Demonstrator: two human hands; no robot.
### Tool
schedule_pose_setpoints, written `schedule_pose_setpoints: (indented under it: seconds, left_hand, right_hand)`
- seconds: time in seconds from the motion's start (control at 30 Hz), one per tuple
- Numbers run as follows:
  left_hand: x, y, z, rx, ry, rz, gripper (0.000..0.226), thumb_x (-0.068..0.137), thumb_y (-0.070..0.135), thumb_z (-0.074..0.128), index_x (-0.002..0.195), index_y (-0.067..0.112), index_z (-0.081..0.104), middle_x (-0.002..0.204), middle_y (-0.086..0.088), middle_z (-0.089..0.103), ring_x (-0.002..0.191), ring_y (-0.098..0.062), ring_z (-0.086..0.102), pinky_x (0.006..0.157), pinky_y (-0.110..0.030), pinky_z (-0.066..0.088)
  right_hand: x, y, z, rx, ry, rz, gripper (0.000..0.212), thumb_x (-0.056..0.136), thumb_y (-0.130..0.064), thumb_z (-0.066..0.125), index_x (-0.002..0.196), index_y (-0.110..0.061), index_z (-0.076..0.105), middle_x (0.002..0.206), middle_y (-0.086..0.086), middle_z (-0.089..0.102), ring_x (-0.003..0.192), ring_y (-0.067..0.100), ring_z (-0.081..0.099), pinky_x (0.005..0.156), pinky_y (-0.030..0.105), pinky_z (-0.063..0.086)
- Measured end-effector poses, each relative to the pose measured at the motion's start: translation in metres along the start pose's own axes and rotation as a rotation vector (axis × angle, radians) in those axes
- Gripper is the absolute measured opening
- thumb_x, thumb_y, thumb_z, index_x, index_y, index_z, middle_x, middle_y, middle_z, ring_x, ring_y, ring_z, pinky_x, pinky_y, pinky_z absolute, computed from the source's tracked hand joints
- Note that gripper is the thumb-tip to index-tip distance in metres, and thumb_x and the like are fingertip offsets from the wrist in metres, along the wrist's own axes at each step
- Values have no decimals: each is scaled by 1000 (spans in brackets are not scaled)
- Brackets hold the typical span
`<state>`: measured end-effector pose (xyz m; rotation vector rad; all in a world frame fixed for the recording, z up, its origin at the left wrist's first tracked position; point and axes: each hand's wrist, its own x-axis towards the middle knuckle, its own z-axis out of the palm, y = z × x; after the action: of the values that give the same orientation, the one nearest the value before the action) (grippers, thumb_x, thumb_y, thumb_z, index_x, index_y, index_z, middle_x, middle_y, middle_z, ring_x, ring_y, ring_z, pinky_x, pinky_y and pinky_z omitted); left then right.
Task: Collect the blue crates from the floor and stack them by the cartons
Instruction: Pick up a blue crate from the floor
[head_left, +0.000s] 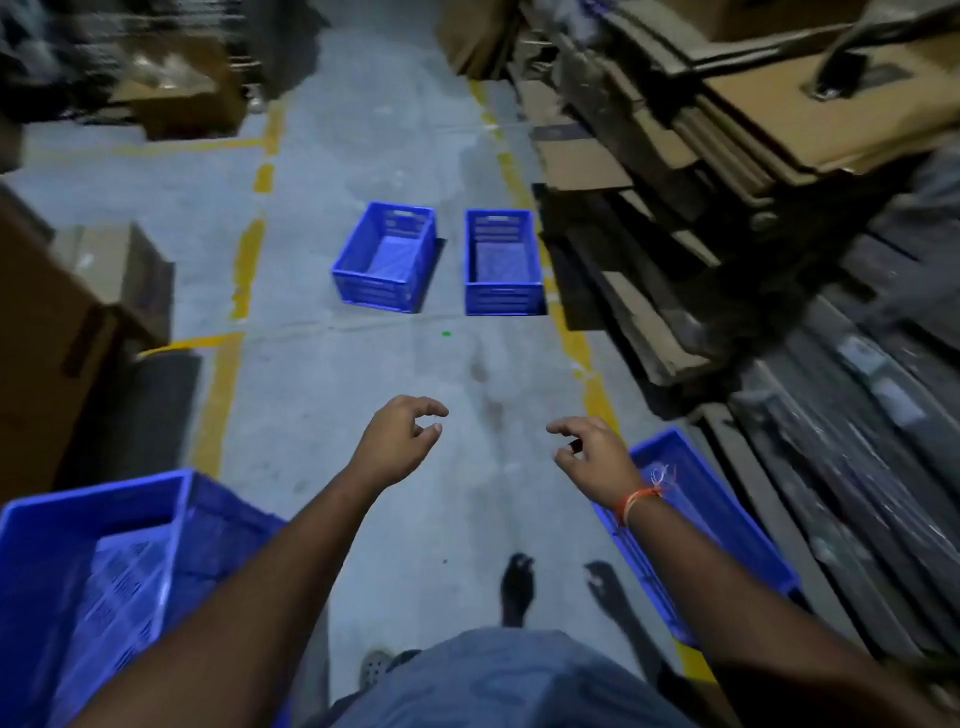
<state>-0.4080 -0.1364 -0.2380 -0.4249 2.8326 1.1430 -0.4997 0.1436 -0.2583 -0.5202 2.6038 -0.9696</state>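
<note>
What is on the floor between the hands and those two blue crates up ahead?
Nothing visible blocks the way: only bare grey concrete floor lies between both empty hands and the two open blue plastic crates.

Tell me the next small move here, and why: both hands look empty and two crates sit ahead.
Probably step forward toward the two crates ahead, the left crate and the right crate. Both hands, left hand and right hand, hang loosely curled over bare floor, holding nothing, and both crates lie well beyond them. The right crate sits beside the flattened cartons, so the left one likely comes first.
</note>
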Motion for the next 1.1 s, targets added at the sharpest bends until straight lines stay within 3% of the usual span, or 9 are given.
schedule_pose_setpoints:
  seconds: [0.13, 0.23, 0.3, 0.43, 0.6, 0.8, 0.87, 1.0, 1.1]
  left_hand:
    - [25, 74, 76, -11, -127, 126, 25, 92, 26, 59, 114, 30, 68, 120, 9, 57, 81, -4, 66, 85, -30, 53]
    - [38, 122, 130, -5, -234, 210, 24, 91, 22, 61, 113, 26, 70, 117, 7, 61, 82, -7, 67, 84, -27, 51]
    - [44, 152, 159, 6, -313, 262, 24, 91, 21, 61, 112, 26, 70, 117, 6, 62, 81, -8, 68, 83, -26, 51]
    - [69, 196, 202, 61, -431, 388, 23, 90, 24, 61, 111, 29, 70, 118, 4, 61, 78, -7, 69, 84, -27, 53]
    - [109, 228, 239, 104, -522, 496, 22, 92, 21, 61, 111, 23, 70, 118, 0, 61, 77, -8, 69, 85, -30, 53]
    - [178, 240, 254, 107, -602, 546, 21, 93, 25, 60, 112, 29, 69, 120, 3, 59, 81, -6, 67, 86, -28, 53]
    - [208, 242, 250, 109, -611, 549, 22, 93, 25, 60, 113, 28, 69, 120, 4, 59, 81, -6, 67, 84, -24, 52]
    - [267, 243, 240, 144, -618, 548, 23, 93, 27, 59, 115, 29, 68, 121, 4, 58, 87, -8, 66, 88, -28, 53]
    - [304, 242, 227, 149, -626, 548, 23, 93, 25, 59, 114, 28, 68, 120, 3, 58, 89, -9, 65, 90, -29, 53]
  right_hand:
    - [-48, 82, -56, 12, 121, 152, 35, 80, -8, 62, 112, -20, 67, 104, 0, 53, 73, 6, 59, 71, 3, 38]
    - [-88, 135, -84, 45, 190, 281, 36, 80, -5, 60, 115, -14, 67, 106, 0, 55, 78, 16, 61, 79, 18, 46]
    - [-116, 163, -98, 66, 236, 350, 36, 80, -4, 60, 113, -16, 67, 106, 1, 57, 72, 7, 59, 81, 23, 49]
    - [-147, 206, -115, 129, 314, 468, 35, 80, -7, 62, 111, -22, 67, 109, 2, 55, 70, -6, 59, 72, 11, 44]
    - [-159, 231, -111, 200, 417, 583, 35, 78, -17, 60, 113, -13, 68, 110, 8, 55, 66, -3, 59, 68, 0, 39]
    - [-121, 247, -121, 233, 481, 725, 32, 77, -2, 63, 103, -19, 69, 105, 6, 62, 65, -7, 59, 66, 10, 42]
    - [-100, 246, -124, 250, 524, 755, 32, 78, -4, 65, 102, -26, 65, 108, 9, 64, 64, 2, 59, 71, 19, 45]
    - [-47, 240, -140, 192, 465, 751, 31, 79, -6, 67, 108, -17, 69, 107, 7, 64, 68, -7, 59, 70, 14, 37]
    - [-3, 232, -149, 170, 437, 742, 32, 80, -7, 65, 109, -18, 69, 108, 10, 64, 71, 1, 60, 73, 17, 40]
